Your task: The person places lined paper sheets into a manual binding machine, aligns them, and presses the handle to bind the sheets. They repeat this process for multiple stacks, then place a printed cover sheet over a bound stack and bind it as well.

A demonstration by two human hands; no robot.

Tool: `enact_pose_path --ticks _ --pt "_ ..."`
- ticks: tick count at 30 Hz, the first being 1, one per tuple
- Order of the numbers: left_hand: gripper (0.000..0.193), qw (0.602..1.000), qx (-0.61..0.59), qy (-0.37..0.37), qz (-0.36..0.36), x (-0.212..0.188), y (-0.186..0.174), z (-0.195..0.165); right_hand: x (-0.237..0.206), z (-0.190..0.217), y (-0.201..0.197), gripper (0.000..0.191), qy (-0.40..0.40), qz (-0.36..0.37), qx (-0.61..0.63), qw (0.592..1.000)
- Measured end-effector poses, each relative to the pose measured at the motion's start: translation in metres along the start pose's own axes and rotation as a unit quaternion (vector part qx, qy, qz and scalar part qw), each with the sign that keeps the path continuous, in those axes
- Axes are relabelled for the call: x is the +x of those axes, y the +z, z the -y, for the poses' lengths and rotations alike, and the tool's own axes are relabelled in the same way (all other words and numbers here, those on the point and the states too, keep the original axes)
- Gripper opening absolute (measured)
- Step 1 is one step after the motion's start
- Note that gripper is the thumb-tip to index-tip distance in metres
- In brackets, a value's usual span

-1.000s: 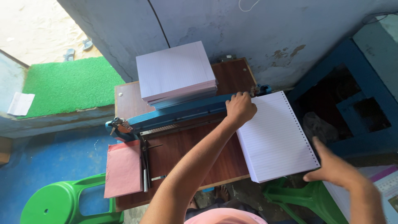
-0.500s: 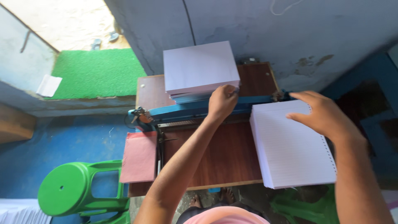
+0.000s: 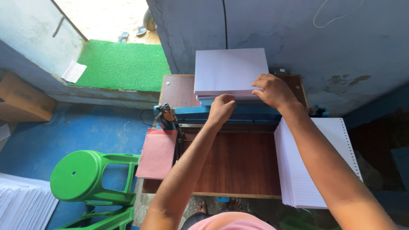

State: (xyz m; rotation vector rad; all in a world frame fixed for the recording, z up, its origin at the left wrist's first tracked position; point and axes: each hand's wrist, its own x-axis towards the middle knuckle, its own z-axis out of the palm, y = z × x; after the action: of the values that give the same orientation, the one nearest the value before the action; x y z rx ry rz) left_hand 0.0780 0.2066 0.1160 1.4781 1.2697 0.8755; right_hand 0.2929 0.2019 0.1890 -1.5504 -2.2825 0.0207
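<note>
Gripping the paper stack at its near edge, right hand fingers curled, left hand fisted just below.

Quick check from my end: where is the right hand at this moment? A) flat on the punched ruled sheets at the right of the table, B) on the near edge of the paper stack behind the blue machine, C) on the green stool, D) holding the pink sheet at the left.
B: the right hand rests on the near edge of the white paper stack behind the blue machine, clear of the punched ruled sheets.
</note>
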Motion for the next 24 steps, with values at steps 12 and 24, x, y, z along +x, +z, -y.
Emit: enact_pose_path --ticks 12,24 --pt "0.048 0.993 -0.100 -0.038 0.048 -0.002 -0.008 0.015 0.023 0.004 0.008 0.016 0.028 0.066 -0.038 0.997" --pt "0.051 0.983 -0.110 -0.097 0.106 -0.002 -0.002 0.017 0.035 -0.004 -0.002 0.016 0.089 0.133 0.016 0.987"
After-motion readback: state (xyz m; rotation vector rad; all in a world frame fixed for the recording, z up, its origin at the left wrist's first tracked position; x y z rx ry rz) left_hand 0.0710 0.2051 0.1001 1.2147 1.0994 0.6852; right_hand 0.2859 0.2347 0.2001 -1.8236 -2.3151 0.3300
